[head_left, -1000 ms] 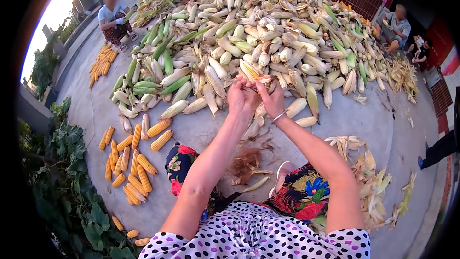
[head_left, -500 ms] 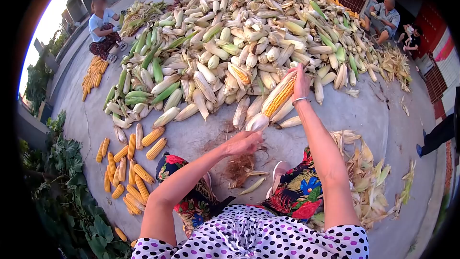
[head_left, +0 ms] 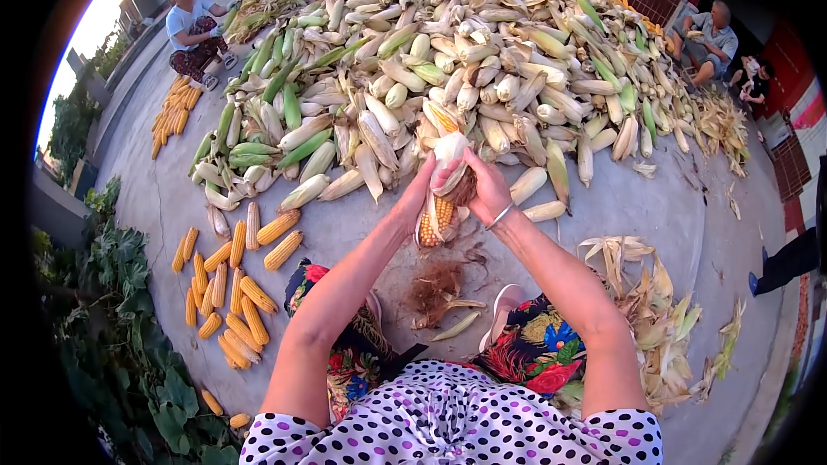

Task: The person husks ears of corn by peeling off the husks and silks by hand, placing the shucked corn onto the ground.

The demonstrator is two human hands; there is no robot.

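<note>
Between my two hands is an ear of corn (head_left: 439, 215), its yellow kernels bare at the lower end and pale husk around its upper part. My left hand (head_left: 419, 191) grips it along the left side. From the right, my right hand (head_left: 488, 186) is closed around the husk and a tuft of brown silk. The fingers of both hands are partly hidden by the husk and by each other. Just beyond rises a big pile of unhusked corn (head_left: 508, 77). Brown corn silk (head_left: 432, 288) lies on the ground between my feet.
Bare yellow cobs (head_left: 250, 319) lie to my left, near green leafy plants (head_left: 129, 336). Stripped husks (head_left: 659, 319) are heaped at my right. One person (head_left: 194, 30) squats at the far left, another person (head_left: 711, 39) sits at the right, and others are farther back.
My right hand has come down from the ear's upper end, and my left hand has risen to meet it. The ear has turned from slanting right to nearly upright, kernels downward.
</note>
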